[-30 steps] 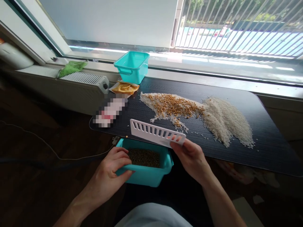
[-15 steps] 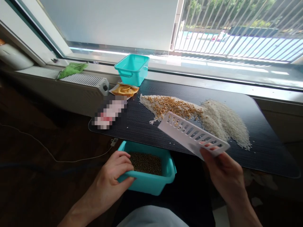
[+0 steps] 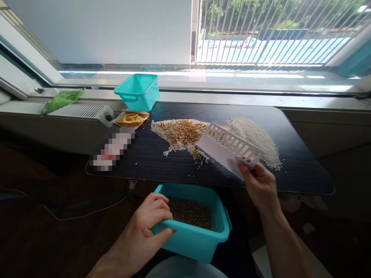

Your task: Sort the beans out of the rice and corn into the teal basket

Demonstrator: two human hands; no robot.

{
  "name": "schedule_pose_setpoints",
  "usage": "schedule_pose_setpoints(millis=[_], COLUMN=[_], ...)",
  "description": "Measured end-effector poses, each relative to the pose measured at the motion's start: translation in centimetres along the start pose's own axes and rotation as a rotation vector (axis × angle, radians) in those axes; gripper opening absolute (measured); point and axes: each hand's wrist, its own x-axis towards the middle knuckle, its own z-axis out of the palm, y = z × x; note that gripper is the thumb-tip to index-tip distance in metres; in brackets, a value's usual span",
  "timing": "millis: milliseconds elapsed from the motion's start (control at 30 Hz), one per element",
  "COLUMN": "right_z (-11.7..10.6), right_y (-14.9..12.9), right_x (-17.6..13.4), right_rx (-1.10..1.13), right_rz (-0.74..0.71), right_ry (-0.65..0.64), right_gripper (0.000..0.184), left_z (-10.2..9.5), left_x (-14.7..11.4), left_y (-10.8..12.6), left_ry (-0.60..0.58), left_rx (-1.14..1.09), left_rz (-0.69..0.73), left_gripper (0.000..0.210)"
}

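My left hand (image 3: 150, 222) is closed on the near left rim of a turquoise plastic bin (image 3: 197, 241), which sits below the table's front edge. Small brownish-green beans or peas (image 3: 191, 213) cover the bin's floor. In my right hand (image 3: 259, 183) is a white plastic scraper with a row of slots (image 3: 226, 148), gripped at its right end. The scraper is tilted over the table, in front of the grains. Behind its left end lies a heap of yellow peas (image 3: 184, 131) mixed with white rice. A pile of white rice (image 3: 255, 135) spreads to the right, partly hidden by the scraper.
On the dark table (image 3: 295, 166), an empty turquoise bin (image 3: 139, 92) stands at the back left. A yellow cloth (image 3: 131, 118) and a blurred-out packet (image 3: 113, 148) lie near it. A green cloth (image 3: 63, 100) rests on the radiator (image 3: 81, 111); a white cable (image 3: 87, 217) hangs below.
The scraper has shifted slightly within the grains, and a small clump of peas and rice now shows at its left. My view has turned right. My left hand still holds the bin.
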Motion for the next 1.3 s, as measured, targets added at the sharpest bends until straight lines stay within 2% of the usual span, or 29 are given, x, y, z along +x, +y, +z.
schedule_pose_setpoints(millis=[200,667,800,1067,1300], right_z=[0.3,-1.0,-1.3,-2.9,-2.4], right_y=[0.5,-1.0,-1.8,-1.6,-1.6], right_x=[0.0,-1.7,-2.0,-2.0,-2.8], right_rx=[0.047,0.006,0.000,-0.108,-0.034], right_rz=[0.030,-0.073,-0.084,0.013,-0.024], right_ry=[-0.085,-0.230,-0.204,-0.017,-0.168], right_gripper=[0.036,0.027,0.026,0.030,0.025], left_z=[0.1,0.3,0.3,0.0,-0.8], left_x=[0.3,0.5,0.5,0.5,0.0], left_y=[0.1,0.1,0.1,0.1,-0.7], left_ry=[0.006,-0.001,0.003,0.016,0.049], left_rx=[0.006,0.002,0.006,0.025,0.049], left_rz=[0.008,-0.006,0.005,0.015,-0.025], left_gripper=[0.021,0.019,0.018,0.018,0.017])
